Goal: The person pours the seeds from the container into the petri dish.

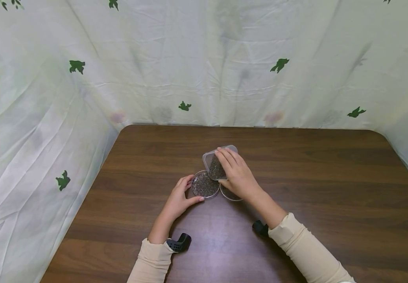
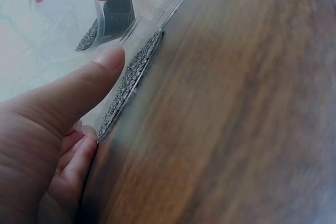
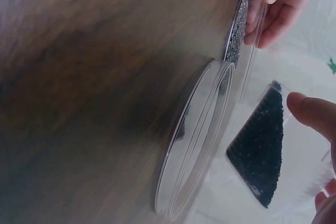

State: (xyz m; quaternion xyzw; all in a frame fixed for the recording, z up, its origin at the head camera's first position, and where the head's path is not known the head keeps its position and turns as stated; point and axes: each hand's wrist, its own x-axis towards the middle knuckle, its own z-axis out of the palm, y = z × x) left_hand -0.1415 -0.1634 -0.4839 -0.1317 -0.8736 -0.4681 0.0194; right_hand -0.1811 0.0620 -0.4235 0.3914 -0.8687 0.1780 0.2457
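In the head view I see, at the middle of the frame, the left grip (image 1: 178,199) half closed, holding the edge of a clear round dish (image 1: 211,197) with dark granules (image 1: 204,184), on the table (image 1: 111,220). To the right, the right grip (image 1: 237,175) is closed around a clear container (image 1: 208,158), tilted above this dish. In the left wrist view, the held dish is left of centre. In the right wrist view, a second round dish (image 3: 181,177) stands at lower middle; the container's granules slope at lower right.

Table (image 1: 313,169), brown wood-grain, rounded far corners — on it: clear round dish (image 1: 211,197), dark grains (image 1: 204,185) inside; second clear dish (image 3: 181,166) just beside.
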